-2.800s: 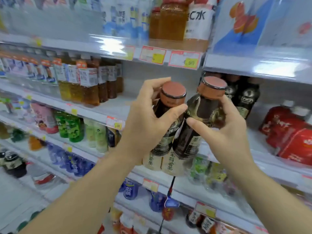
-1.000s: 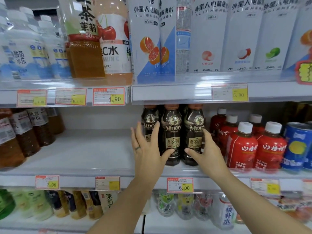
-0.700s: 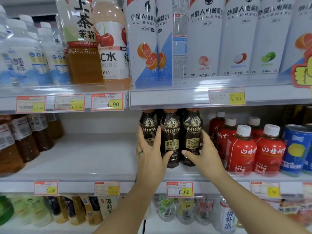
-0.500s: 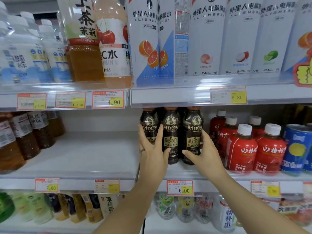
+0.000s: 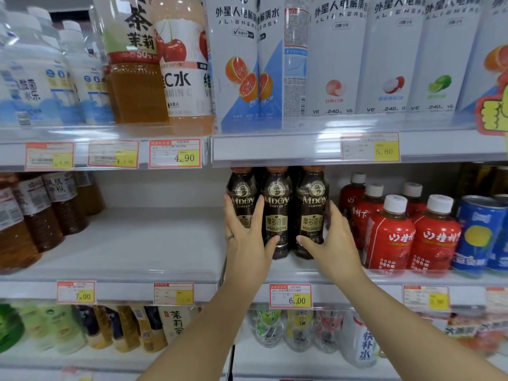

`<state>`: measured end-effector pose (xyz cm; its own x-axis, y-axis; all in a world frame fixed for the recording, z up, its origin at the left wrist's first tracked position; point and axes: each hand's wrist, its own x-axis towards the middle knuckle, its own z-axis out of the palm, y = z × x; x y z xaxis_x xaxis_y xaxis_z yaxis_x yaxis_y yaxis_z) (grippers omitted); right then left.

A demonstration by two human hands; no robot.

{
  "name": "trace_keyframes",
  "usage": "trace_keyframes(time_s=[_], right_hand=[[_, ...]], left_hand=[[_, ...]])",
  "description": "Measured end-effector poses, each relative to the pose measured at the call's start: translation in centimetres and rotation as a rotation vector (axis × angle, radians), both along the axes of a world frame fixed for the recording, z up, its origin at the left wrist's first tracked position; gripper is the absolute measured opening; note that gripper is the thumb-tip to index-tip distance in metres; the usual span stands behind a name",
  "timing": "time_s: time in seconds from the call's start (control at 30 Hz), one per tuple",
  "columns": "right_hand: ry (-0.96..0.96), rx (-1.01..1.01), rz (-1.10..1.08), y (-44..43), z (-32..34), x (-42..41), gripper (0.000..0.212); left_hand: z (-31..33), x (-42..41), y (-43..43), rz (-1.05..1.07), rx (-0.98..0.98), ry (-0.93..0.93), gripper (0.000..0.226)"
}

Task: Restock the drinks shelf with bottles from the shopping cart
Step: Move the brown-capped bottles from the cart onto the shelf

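Three dark coffee bottles stand side by side at the front of the middle shelf (image 5: 137, 243): a left bottle (image 5: 242, 192), a middle bottle (image 5: 277, 213) and a right bottle (image 5: 313, 204). My left hand (image 5: 246, 243) lies flat on the front of the left bottle, fingers straight and pointing up, with the thumb touching the base of the middle bottle. My right hand (image 5: 334, 243) rests against the right side of the right bottle, its thumb across the lower front. More dark bottles stand behind them, mostly hidden. The shopping cart is out of view.
Red bottles with white caps (image 5: 390, 237) stand close to the right of my right hand, then blue cans (image 5: 478, 235). Brown tea bottles (image 5: 41, 215) fill the shelf's far left. The upper shelf edge (image 5: 275, 149) hangs just above the coffee bottle caps.
Earlier I held two coffee bottles in the air; now they stand on the shelf beside a third. Over the last second my hands stayed against them, barely shifting.
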<state>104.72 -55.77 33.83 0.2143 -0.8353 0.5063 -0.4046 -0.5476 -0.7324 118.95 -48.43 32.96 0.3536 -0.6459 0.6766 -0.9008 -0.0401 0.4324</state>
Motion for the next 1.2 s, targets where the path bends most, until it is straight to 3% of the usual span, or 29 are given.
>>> trace_keyframes(time_s=[0.1,0.2,0.27,0.4,0.9,1.1,1.2], right_hand=[[-0.052,-0.244,-0.066,3.1,0.1,-0.3,0.068],[-0.02,-0.411,0.104,6.4,-0.4,0.9,0.036],[0.033,-0.42,0.282,8.4,-1.3,2.7,0.022],[0.113,-0.312,0.502,12.4,-4.7,7.9,0.013],[0.734,0.076,1.132,32.4,-24.1,36.9,0.017],[1.074,0.273,1.24,38.3,-36.4,46.7,0.038],[1.222,0.312,1.226,39.6,-42.5,49.6,0.047]], left_hand=[[-0.2,0.3,1.2,-0.012,-0.041,-0.025,0.076],[-1.1,1.1,4.2,-0.031,-0.156,-0.11,0.058],[-2.3,2.3,7.1,-0.015,-0.192,-0.133,0.046],[-7.1,6.0,15.0,0.078,-0.137,-0.033,0.033],[-30.5,21.4,46.0,0.966,0.259,0.899,0.024],[-40.6,27.6,54.0,1.161,0.252,1.195,0.024],[-45.1,31.0,55.8,1.217,0.15,1.338,0.036]])
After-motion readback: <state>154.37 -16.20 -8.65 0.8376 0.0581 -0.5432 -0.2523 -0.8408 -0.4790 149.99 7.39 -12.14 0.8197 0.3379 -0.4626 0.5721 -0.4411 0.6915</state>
